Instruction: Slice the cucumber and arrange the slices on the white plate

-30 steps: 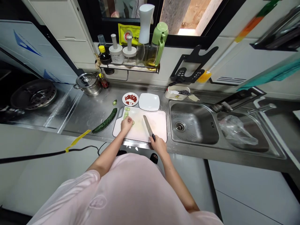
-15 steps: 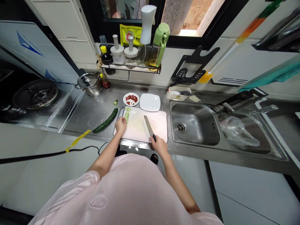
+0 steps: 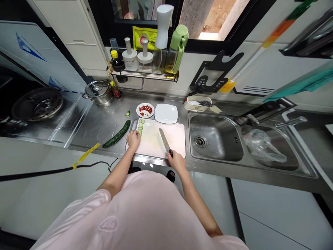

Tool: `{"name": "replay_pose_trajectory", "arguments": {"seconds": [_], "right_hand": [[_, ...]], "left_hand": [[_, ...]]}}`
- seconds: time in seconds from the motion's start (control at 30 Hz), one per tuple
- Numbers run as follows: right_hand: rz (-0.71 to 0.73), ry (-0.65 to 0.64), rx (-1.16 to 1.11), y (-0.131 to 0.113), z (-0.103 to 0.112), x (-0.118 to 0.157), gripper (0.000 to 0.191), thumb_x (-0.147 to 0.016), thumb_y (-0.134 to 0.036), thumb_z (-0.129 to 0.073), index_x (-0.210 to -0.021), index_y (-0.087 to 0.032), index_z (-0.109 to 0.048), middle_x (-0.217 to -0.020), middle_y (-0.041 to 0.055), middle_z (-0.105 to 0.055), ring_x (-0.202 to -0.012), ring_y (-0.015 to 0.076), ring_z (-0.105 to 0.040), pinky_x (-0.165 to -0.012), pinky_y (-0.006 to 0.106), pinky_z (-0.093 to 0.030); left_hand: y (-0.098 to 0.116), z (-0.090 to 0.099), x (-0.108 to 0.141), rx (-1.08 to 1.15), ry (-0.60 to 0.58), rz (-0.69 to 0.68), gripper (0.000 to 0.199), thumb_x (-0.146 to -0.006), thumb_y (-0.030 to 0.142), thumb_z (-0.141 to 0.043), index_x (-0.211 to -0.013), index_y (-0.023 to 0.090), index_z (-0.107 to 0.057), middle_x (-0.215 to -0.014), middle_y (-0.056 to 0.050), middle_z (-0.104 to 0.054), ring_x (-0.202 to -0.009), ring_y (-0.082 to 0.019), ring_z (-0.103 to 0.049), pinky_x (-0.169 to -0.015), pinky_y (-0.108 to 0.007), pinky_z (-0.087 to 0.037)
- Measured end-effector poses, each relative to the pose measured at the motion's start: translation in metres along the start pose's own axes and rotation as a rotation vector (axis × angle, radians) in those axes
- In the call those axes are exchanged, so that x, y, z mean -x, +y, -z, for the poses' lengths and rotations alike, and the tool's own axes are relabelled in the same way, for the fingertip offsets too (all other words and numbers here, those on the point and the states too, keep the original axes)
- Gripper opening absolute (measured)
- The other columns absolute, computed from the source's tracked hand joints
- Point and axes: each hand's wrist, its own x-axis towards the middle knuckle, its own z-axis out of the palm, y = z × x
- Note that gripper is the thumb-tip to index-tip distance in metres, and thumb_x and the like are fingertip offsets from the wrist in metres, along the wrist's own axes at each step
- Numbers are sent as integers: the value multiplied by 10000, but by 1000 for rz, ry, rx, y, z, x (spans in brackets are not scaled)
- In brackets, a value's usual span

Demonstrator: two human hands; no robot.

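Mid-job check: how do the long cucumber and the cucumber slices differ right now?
The long cucumber is one dark-green piece; the cucumber slices are small, pale-green rounds. The long cucumber lies on the steel counter, while the cucumber slices lie on the cutting board, beside the left hand. Both are green.

A black-framed window [image 3: 195, 17] breaks the pale wall [image 3: 194, 57]

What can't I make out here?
In the head view:
What the left hand grips, if anything: its own back hides that.
Knife handle: mostly covered by the right hand.
Red pieces: too small to identify.
Yellow packet: print too small.
Teal cloth: cut off by the right edge.
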Motion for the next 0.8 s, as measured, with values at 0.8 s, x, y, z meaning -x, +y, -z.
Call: {"name": "replay_pose_trajectory", "arguments": {"seconds": [0.8], "right_hand": [[-2,18,4,1,-4,-2,451,-955,-501,-304,-1076,-180,-597,-996,121,-681,-956,230,-635,-756,280,-405]], "left_hand": [[37,-7,-75,7,-30,15,332,-854,332,-490,-1144,228,-612,-1134,-141,-580,-1115,-310,-476,-909,-451,-317]]}}
